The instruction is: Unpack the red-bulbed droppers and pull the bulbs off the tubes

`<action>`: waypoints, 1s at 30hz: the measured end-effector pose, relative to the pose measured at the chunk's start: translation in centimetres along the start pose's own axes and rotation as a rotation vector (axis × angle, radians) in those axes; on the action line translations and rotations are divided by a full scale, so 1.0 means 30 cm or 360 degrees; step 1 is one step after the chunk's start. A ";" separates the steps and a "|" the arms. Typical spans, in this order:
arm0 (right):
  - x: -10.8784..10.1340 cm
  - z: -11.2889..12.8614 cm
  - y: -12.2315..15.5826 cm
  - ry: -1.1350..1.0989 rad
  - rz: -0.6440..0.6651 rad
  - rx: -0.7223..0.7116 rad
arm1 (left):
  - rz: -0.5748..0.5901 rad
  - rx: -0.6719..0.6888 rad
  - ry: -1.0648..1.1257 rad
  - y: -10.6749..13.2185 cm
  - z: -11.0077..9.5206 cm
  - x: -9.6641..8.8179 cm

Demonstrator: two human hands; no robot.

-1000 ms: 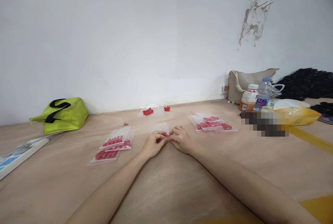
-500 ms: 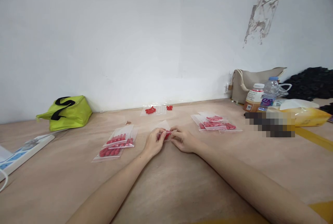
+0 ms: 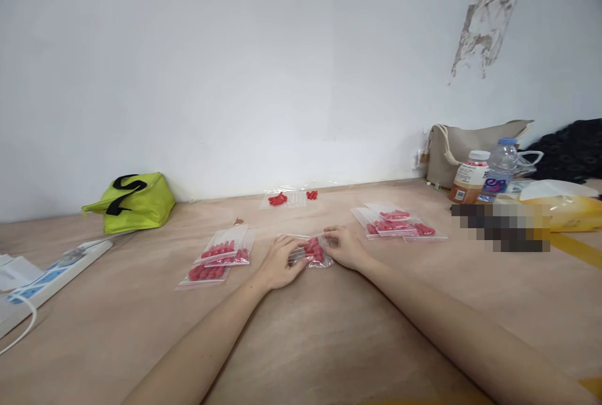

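Observation:
A small clear zip bag of red pieces (image 3: 311,251) lies flat on the wooden table (image 3: 301,342) between my hands. My left hand (image 3: 278,262) pinches its left end with bent fingers. My right hand (image 3: 345,246) grips its right end, fingers curled. To the left lies a stack of filled bags (image 3: 217,258). To the right lies another stack of filled bags (image 3: 394,221). Loose red pieces and empty clear bags (image 3: 286,198) sit by the wall.
A lime green bag (image 3: 133,202) rests at the wall on the left, with a white power strip (image 3: 51,273) nearer the left edge. At the right stand a beige bag (image 3: 463,148), two bottles (image 3: 484,175) and a yellow packet (image 3: 569,211).
The bag has turned from upright between my fingertips to lying flat on the table, and my hands have spread apart to its two ends. The view has shifted a little leftward.

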State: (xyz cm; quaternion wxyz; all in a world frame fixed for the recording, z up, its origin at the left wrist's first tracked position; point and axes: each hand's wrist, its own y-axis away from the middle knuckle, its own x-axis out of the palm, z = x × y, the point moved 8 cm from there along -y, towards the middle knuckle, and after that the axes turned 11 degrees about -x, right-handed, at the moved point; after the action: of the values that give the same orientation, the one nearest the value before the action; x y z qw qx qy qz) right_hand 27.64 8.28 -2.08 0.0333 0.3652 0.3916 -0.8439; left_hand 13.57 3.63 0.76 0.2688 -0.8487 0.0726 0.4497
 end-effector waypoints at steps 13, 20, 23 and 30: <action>0.013 0.035 -0.007 -0.0557 0.0543 -0.0163 | 0.0057 -0.0040 0.0183 -0.008 0.049 0.018; 0.041 0.066 -0.012 -0.0735 0.0565 -0.0099 | 0.0036 -0.0097 0.0196 -0.011 0.055 0.018; 0.062 0.046 -0.009 -0.0765 0.0555 0.0018 | 0.0011 -0.0126 0.0209 -0.012 0.065 0.017; 0.057 0.035 0.002 -0.0658 0.0338 0.0063 | 0.0042 -0.0159 0.0217 -0.007 0.079 0.025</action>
State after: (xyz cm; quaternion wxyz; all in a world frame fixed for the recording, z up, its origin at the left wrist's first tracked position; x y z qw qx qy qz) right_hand 25.78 7.90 -2.78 0.1943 0.2244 0.3192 -0.9000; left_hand 12.37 5.14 -0.83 0.2146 -0.8887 0.0793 0.3974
